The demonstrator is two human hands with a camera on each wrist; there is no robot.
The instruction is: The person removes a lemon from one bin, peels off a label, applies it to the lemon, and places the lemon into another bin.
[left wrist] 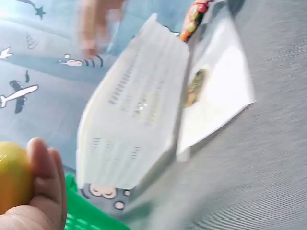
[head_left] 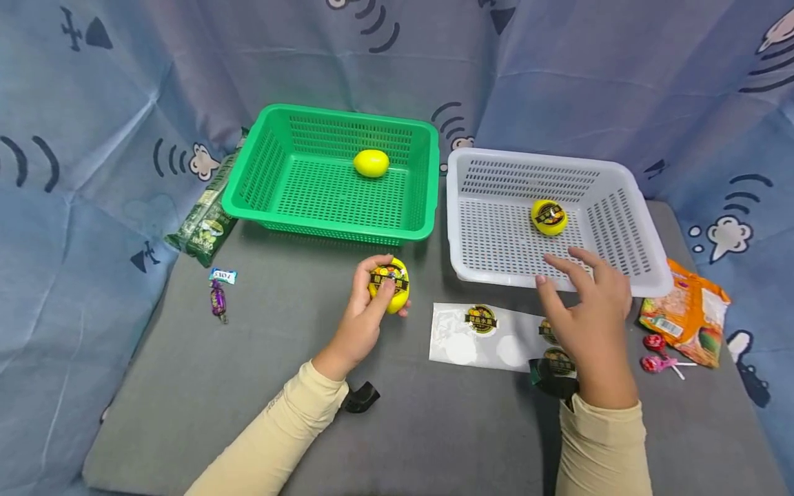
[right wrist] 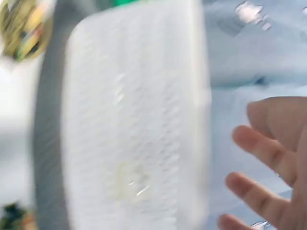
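My left hand grips a yellow lemon that carries a round black label, its thumb lying across the label. The left wrist view shows only the edge of that fruit, at far left. Over the front rim of the white basket, my right hand spreads its fingers and holds nothing. Inside this basket lies a labelled lemon. Below it, a white sheet of round stickers lies on the table, with its right end partly behind my right hand and wrist. A plain lemon sits in the green basket.
A green snack bag leans by the green basket, with small wrapped candies in front. At right lie an orange candy bag and lollipops. A patterned blue cloth hangs behind the grey table.
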